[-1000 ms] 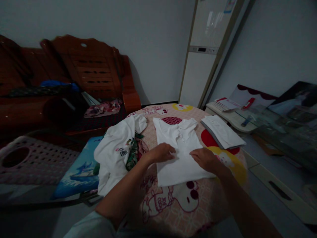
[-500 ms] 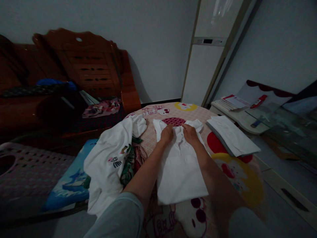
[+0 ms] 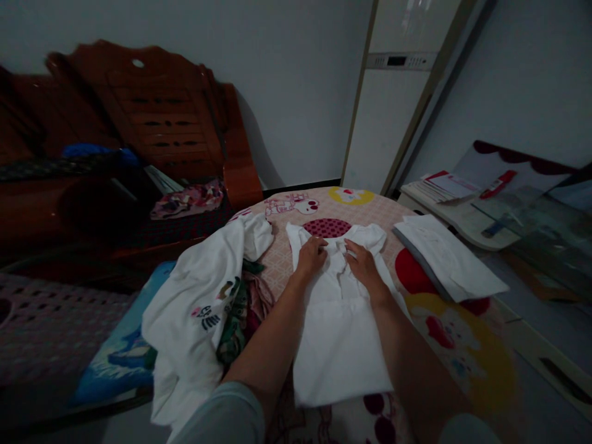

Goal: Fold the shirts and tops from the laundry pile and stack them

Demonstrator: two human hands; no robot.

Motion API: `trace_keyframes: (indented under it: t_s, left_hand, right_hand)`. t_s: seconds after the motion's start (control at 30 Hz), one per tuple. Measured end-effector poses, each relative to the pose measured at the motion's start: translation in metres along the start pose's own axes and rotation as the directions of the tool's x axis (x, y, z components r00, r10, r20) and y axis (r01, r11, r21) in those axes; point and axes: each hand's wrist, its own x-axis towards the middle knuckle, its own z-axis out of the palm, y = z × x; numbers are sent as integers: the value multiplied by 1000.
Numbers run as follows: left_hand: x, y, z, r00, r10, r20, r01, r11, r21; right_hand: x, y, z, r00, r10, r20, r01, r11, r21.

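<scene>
A white collared shirt point(image 3: 340, 333) lies flat and partly folded on a round table with a pink cartoon-print cloth point(image 3: 296, 213). My left hand point(image 3: 311, 256) rests on the shirt's upper left, just below the collar, fingers curled down onto the fabric. My right hand point(image 3: 363, 265) lies on the upper right beside the collar, fingers spread flat. Both press the cloth and grip nothing I can make out. A pile of loose clothes, white on top point(image 3: 198, 302), hangs over the table's left edge.
A folded white garment stack point(image 3: 448, 259) sits on the table's right side. A dark wooden bench point(image 3: 152, 123) stands at the back left, a tall white appliance point(image 3: 393, 98) in the corner. A low glass table with papers point(image 3: 467, 197) stands at the right.
Both hands went from the shirt's middle up to its collar, then slid slightly back down and apart. The camera has tilted forward and closer.
</scene>
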Motion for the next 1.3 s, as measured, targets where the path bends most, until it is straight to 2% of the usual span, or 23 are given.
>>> trace_keyframes:
  t_s: [0.17,0.27,0.4,0.53,0.73,0.8,0.97,1.13,1.3]
  left_hand:
    - [1,-7,-21,988,47,150,-23,987,-159]
    - [2,-10,-40,975,79,210,-38,981,-193]
    - [0,-10,-61,951,119,285,-76,985,-157]
    - [-2,-9,-75,930,105,352,-81,993,-81]
    - [-2,-8,-85,914,62,402,-75,997,19]
    - [-1,-9,-84,909,39,416,-34,999,-21]
    - [0,-15,-83,942,7,335,67,975,-210]
    - [-1,-20,-90,916,-7,401,155,928,-339]
    - [-8,-24,-106,897,-19,441,193,916,-353]
  right_hand:
    - [-3,-23,-9,998,-17,-60,25,991,131]
    - [-5,-40,-9,997,-61,-48,69,978,196]
    - [-9,-51,-3,993,-117,27,109,973,206]
    - [-9,-48,4,981,-169,95,157,980,122]
    - [-9,-43,3,977,-190,99,178,977,117]
    - [-9,-45,2,977,-197,83,183,971,155]
    - [-11,-57,1,956,-268,117,248,955,163]
    - [-12,-70,4,892,-373,256,375,926,43]
    - [-13,-72,8,900,-349,262,369,929,-30]
